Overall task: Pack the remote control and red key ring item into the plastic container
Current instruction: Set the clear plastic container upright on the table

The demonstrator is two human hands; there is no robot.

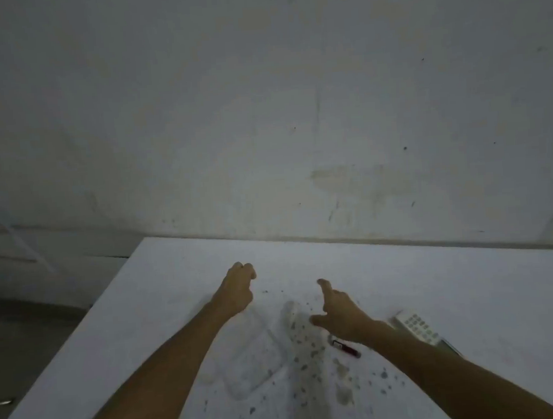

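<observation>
Two bare forearms are showing, entering from the near edge, one on the left, one on the right. No sleeves are covering them up to the frame edge. Left hand (pixel 238 289) and right hand (pixel 340 316) are both bare: no gloves. Fine detail on the fingers is blurring out in the dim light, so rings cannot be told.
</observation>
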